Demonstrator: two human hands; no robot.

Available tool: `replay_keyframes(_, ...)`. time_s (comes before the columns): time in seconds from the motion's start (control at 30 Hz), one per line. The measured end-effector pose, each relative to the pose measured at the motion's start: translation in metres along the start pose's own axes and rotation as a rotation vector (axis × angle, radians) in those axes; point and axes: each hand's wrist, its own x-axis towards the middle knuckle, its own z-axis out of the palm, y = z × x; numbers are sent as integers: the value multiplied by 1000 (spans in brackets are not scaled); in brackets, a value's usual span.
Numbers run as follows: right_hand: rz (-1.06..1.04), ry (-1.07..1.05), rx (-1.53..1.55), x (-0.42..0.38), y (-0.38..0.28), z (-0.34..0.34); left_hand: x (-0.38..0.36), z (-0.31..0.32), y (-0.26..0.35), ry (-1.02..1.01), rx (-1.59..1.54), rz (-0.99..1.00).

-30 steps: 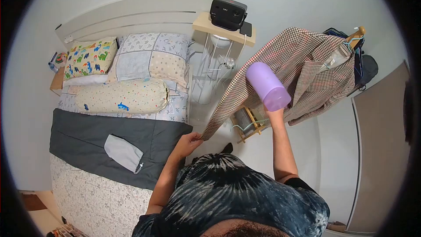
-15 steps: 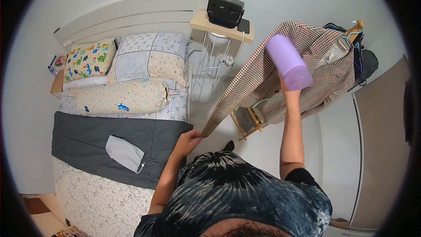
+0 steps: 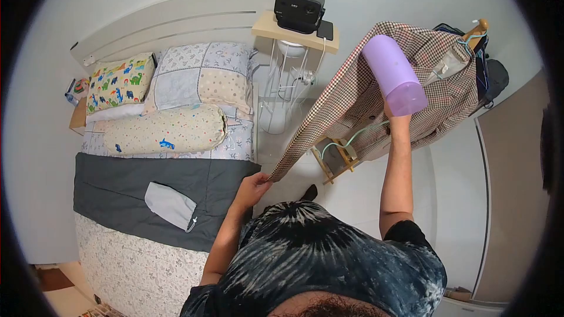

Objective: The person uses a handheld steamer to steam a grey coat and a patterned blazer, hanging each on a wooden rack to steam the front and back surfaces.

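Note:
A checked brown-and-cream jacket (image 3: 440,47) hangs from a wooden hanger post (image 3: 477,30) on the right. My left hand (image 3: 254,189) pinches the lower corner of its front edge and stretches that panel out toward the bed. In my right hand (image 3: 398,115) is a lilac handheld garment steamer (image 3: 392,67) with a translucent tank at its near end. It overlaps the upper front of the jacket in this view, and its body hides most of my right fingers. A pale green cord (image 3: 352,136) hangs below the jacket front.
The bed at left holds pillows (image 3: 200,76), a bolster (image 3: 164,131), a dark grey blanket (image 3: 111,179) and a grey drawstring pouch (image 3: 170,204). A black projector-like box (image 3: 299,10) stands on a small shelf (image 3: 264,28). Below the jacket is a wooden rack base (image 3: 330,170).
My right hand has moved the steamer slightly right and up across the jacket. My left hand still holds the corner taut. More of the green cord shows.

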Motion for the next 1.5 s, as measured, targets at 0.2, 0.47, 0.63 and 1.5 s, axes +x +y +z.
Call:
replay_keyframes(0.2,45,34,102,-35,-6,18,0,3,-2,33,-19,27)
replay_keyframes(0.47,28,45,151,-14,-27,9,1,0,2,32,30,-5)
replay_keyframes(0.63,48,17,100,-13,-25,11,0,2,0,42,25,9)
replay_keyframes(1.5,-35,-663,554,-216,-170,33,-2,7,-4,63,-3,-2)
